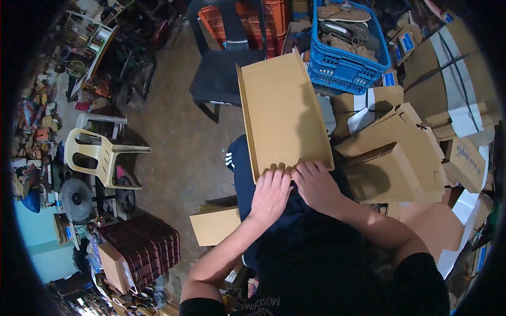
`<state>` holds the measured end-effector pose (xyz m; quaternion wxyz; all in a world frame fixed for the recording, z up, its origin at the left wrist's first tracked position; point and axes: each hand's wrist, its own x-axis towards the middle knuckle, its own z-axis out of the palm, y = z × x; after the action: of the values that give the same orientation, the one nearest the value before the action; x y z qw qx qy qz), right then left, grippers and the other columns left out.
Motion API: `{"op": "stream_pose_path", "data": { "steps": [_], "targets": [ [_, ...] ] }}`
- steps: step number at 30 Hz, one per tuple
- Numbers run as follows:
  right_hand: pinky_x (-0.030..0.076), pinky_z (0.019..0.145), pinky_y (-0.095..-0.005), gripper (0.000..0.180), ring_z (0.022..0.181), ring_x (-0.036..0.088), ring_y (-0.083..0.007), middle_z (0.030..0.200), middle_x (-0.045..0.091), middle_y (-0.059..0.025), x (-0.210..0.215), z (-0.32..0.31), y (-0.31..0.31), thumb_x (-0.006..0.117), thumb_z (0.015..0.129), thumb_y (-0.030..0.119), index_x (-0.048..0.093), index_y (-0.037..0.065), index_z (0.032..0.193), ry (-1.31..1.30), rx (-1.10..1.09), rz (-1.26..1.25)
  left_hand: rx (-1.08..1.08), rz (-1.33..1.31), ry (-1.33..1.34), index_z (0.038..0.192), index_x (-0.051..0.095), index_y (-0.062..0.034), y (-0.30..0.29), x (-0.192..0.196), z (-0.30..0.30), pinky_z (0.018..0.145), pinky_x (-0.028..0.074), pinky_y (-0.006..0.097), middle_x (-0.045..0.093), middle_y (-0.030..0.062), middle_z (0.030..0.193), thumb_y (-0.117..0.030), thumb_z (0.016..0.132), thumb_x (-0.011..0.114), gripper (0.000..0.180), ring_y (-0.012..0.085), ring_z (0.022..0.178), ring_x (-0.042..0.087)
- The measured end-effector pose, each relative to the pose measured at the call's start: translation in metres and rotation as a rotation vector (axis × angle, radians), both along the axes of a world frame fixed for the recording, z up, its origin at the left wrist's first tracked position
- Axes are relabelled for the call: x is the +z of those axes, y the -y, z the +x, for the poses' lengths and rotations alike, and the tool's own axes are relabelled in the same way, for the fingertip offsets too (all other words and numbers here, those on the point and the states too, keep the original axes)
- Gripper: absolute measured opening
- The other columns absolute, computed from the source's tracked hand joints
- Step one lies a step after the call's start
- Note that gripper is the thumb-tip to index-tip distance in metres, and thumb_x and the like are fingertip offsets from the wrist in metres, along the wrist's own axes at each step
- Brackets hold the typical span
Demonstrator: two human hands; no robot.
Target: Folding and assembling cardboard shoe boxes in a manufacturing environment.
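A shallow brown cardboard box (pixel 282 113) with low folded-up walls lies across my lap, its long side stretching away from me. My left hand (pixel 272 195) is closed over the box's near wall, fingers curled over the rim. Right beside it, my right hand (pixel 319 187) grips the same near wall, the two hands almost touching at the middle. Both thumbs are mostly hidden. The far end of the box reaches the front of a black plastic chair (pixel 221 73). Shadow falls over the right part of the box's floor.
A blue crate (pixel 345 66) filled with shoes stands at the far right. Flattened cardboard pieces (pixel 392 163) are piled to my right, near a large strapped cardboard bundle (pixel 448 73). On the left are a cream plastic chair (pixel 100 158), a fan (pixel 76 200) and a dark red crate (pixel 142 247).
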<state>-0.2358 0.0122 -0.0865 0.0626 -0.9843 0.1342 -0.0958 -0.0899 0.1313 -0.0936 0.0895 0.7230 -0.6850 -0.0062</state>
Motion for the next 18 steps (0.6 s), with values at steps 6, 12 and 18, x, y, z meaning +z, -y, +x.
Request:
{"op": "stream_pose_path", "data": {
  "steps": [6,12,18],
  "targets": [
    [0.047,0.091,-0.0372,0.017,0.105,0.060,-0.0249,0.106,0.061,-0.0085,-0.001,0.010,0.008,0.059,0.089,0.017,0.059,0.007,0.103,-0.006,-0.028,-0.174,-0.063,-0.066,0.089,0.101,0.052,-0.0082,0.016,0.000,0.020,0.085,0.045,0.042,0.054,0.0118,0.099,-0.011,0.082,0.062,0.021,0.0301,0.099,0.056],
    [0.049,0.095,-0.0407,0.025,0.110,0.061,-0.0278,0.112,0.062,-0.0117,-0.007,0.006,0.033,0.058,0.086,0.014,0.060,0.003,0.108,-0.017,-0.012,-0.024,-0.116,0.018,0.098,0.102,0.057,-0.0080,0.023,0.006,0.047,0.084,0.047,0.038,0.057,0.0086,0.098,-0.012,0.081,0.063,0.021,0.0243,0.098,0.059],
    [0.052,0.088,-0.0386,0.021,0.103,0.062,-0.0258,0.107,0.062,-0.0083,0.007,0.000,0.021,0.060,0.086,0.014,0.060,0.006,0.105,-0.017,-0.078,-0.021,-0.084,-0.076,0.173,0.099,0.056,-0.0082,0.020,0.027,0.023,0.086,0.047,0.040,0.056,0.0093,0.097,-0.011,0.080,0.064,0.020,0.0270,0.096,0.058]
  ]
}}
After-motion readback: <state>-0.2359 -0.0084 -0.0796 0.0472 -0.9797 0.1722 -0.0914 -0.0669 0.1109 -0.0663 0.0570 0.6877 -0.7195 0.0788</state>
